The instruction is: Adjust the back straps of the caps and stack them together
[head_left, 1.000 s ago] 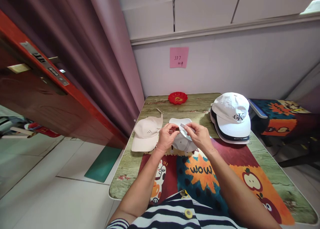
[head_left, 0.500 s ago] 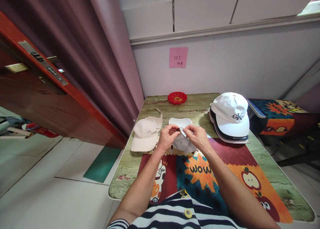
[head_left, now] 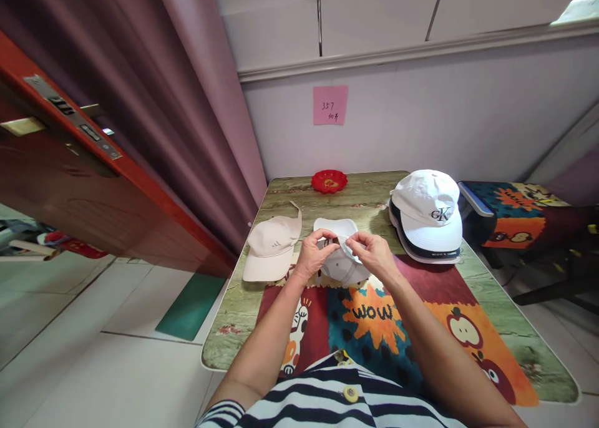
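A white baseball cap [head_left: 345, 271] lies in front of me with its brim [head_left: 335, 226] pointing to the wall. My left hand [head_left: 314, 254] is closed in a pinch at the left side of the cap's back strap. From the right, my right hand [head_left: 373, 252] pinches the strap's other side between thumb and fingertips. The strap's fastening is mostly covered by my fingers. Just left of my left hand rests a beige cap [head_left: 272, 247] with a small dark logo, its loose strap [head_left: 298, 211] sticking up behind it.
Stacked caps [head_left: 429, 213], a white one on top, stand at the table's right. A red scalloped dish [head_left: 329, 181] sits at the back near the wall. The wooden-patterned table [head_left: 234, 303] bears a colourful printed mat [head_left: 374, 316]. A reddish door [head_left: 154, 209] stands at left.
My fingers have shifted slightly on the strap, and the right hand sits a little farther from the left. The view has moved slightly; the other caps stay in place.
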Demonstrator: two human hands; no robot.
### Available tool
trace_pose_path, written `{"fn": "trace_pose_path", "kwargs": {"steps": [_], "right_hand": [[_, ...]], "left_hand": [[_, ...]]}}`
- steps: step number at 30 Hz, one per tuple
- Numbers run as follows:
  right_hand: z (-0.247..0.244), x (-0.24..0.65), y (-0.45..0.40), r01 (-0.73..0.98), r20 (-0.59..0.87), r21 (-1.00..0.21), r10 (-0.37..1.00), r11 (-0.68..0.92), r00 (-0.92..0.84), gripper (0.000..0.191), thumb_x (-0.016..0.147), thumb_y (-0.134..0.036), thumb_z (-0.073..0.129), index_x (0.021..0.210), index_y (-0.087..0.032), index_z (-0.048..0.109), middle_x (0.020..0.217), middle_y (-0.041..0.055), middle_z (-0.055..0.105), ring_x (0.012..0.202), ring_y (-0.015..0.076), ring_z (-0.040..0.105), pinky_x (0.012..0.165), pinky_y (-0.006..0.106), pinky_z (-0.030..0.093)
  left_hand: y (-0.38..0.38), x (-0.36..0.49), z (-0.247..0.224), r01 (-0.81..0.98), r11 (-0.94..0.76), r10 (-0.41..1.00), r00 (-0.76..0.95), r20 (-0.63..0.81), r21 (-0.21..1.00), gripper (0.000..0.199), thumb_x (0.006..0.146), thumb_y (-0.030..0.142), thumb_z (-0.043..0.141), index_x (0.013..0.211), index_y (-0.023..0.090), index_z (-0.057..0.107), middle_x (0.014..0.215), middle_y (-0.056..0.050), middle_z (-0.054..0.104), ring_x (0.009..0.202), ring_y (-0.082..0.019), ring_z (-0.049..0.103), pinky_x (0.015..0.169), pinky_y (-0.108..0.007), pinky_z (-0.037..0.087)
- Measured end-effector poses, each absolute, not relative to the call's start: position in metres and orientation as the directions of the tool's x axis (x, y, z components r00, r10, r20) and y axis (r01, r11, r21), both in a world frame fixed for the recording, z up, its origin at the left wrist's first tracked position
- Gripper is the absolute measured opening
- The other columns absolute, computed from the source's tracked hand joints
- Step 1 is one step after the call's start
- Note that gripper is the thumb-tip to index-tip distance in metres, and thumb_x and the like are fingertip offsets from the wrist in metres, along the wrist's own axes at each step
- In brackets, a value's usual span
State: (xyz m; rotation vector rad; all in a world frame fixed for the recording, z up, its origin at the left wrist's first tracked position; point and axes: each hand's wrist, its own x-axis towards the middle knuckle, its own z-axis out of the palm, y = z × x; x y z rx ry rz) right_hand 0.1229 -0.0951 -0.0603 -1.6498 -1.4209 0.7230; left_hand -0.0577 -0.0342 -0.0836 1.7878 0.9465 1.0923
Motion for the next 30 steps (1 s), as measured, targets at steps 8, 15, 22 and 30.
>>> {"fn": "trace_pose_path", "kwargs": {"steps": [8, 15, 22, 30], "right_hand": [[-0.059, 0.124, -0.096, 0.422, 0.106, -0.906, 0.981, 0.028, 0.161, 0.035, 0.085, -0.052, 0.06, 0.079, -0.019, 0.073, 0.062, 0.0002, 0.064, 0.053, 0.0134, 0.051, 0.055, 0.025, 0.036], [-0.067, 0.117, -0.092, 0.348, 0.097, -0.936, 0.987, 0.047, 0.127, 0.037, 0.085, -0.052, 0.06, 0.084, -0.017, 0.074, 0.064, 0.0014, 0.064, 0.056, 0.0146, 0.053, 0.057, 0.026, 0.04], [-0.067, 0.118, -0.092, 0.35, 0.094, -0.936, 0.986, 0.04, 0.139, 0.037, 0.085, -0.052, 0.06, 0.082, -0.017, 0.073, 0.06, 0.0003, 0.062, 0.055, 0.0145, 0.053, 0.056, 0.026, 0.039], [-0.068, 0.12, -0.094, 0.357, 0.081, -0.934, 0.988, 0.029, 0.131, 0.035, 0.085, -0.051, 0.06, 0.081, -0.018, 0.072, 0.06, -0.0013, 0.059, 0.052, 0.0129, 0.048, 0.054, 0.025, 0.035]], "left_hand": [[-0.039, -0.067, -0.062, 0.431, -0.663, 0.747, 0.433, 0.504, 0.612, 0.013, 0.082, 0.02, 0.075, 0.094, 0.024, 0.071, 0.098, -0.003, 0.075, 0.099, -0.022, 0.066, 0.096, -0.038, 0.048], [-0.04, -0.07, -0.068, 0.421, -0.605, 0.792, 0.406, 0.456, 0.676, 0.014, 0.082, 0.018, 0.074, 0.095, 0.023, 0.072, 0.094, -0.002, 0.075, 0.092, -0.02, 0.067, 0.091, -0.035, 0.049], [-0.037, -0.069, -0.069, 0.324, -0.528, 0.83, 0.391, 0.397, 0.785, 0.016, 0.079, 0.02, 0.074, 0.095, 0.022, 0.075, 0.096, -0.004, 0.076, 0.094, -0.02, 0.069, 0.088, -0.033, 0.053], [-0.039, -0.067, -0.066, 0.331, -0.581, 0.799, 0.405, 0.444, 0.743, 0.015, 0.08, 0.018, 0.075, 0.094, 0.022, 0.073, 0.098, -0.004, 0.074, 0.098, -0.02, 0.067, 0.092, -0.034, 0.051]]}}
